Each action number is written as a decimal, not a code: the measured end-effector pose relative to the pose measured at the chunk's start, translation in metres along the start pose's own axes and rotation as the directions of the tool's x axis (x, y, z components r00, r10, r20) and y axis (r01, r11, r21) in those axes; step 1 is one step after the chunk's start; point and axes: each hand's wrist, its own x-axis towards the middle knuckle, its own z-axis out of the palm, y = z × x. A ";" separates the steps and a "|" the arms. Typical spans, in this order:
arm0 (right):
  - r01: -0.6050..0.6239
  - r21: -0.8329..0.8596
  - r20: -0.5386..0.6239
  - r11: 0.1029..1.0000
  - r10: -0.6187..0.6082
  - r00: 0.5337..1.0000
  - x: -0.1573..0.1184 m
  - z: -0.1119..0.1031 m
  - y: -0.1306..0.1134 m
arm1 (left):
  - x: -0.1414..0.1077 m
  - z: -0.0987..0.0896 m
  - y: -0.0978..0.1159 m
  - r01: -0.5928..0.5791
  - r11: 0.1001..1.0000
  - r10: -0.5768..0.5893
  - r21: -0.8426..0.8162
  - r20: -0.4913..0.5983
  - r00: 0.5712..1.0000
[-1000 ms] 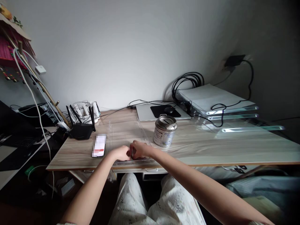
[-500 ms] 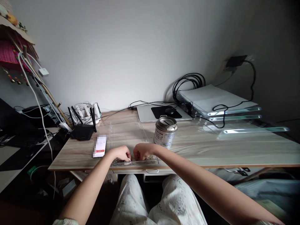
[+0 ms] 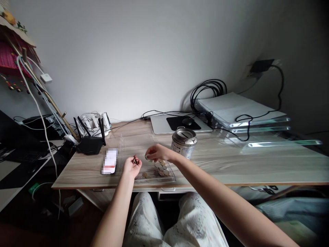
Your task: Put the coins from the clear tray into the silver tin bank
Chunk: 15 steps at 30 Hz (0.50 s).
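Note:
My left hand [image 3: 132, 166] is turned palm up above the clear plastic tray [image 3: 136, 139], its fingers curled round several dark coins [image 3: 135, 161]. To its right, my right hand [image 3: 157, 153] pinches a coin [image 3: 148, 157] between thumb and fingertips. Below the right hand, several silver and gold coins [image 3: 161, 168] lie in the tray's front right part. A single gold coin [image 3: 144, 175] sits nearer the middle of the front edge. The metal tin [image 3: 184, 140], with a slot in its lid, stands upright just beyond my right wrist.
A phone [image 3: 109, 161] lies left of the tray, and a black router [image 3: 90, 144] stands behind it. At the back are a laptop [image 3: 158, 125] and a black mouse [image 3: 187, 121]. Stacked clear trays [image 3: 259, 127] and cables occupy the right side.
Both hands have lifted from the tray's front edge. The left has turned palm up with coins in it; the right has moved up and away, uncovering the coins beneath.

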 end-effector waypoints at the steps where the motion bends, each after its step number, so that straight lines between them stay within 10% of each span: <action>1: 0.024 0.030 -0.051 0.999 -0.023 0.998 0.002 0.002 -0.002 | 0.002 0.002 -0.005 0.000 1.000 0.000 0.001 -0.006 1.000; 11: 0.112 -0.361 -0.317 0.926 -0.235 0.919 0.015 0.025 -0.011 | 0.002 0.002 -0.018 -0.045 0.999 0.044 0.021 0.054 0.998; 15: 0.119 -0.462 -0.494 0.879 -0.367 0.788 -0.014 0.002 -0.033 | -0.003 0.001 -0.017 0.000 0.996 -0.011 0.086 0.124 0.992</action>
